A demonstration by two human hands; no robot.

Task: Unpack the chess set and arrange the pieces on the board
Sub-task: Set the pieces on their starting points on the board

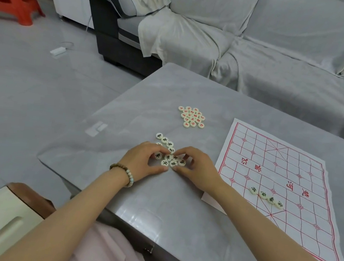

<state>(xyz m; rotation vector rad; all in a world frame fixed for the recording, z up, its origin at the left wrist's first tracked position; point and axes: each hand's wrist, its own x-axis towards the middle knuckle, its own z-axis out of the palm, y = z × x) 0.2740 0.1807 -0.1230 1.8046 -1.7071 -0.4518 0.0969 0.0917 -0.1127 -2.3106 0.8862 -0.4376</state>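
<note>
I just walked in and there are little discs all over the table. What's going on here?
A person at the grey table is setting up Chinese chess. Their left hand and right hand are cupped round a cluster of black-lettered pieces lying on the table beside the board. A pile of red-lettered pieces sits farther away with no hand on it. Only a row of four pieces lies on the board so far.
</note>
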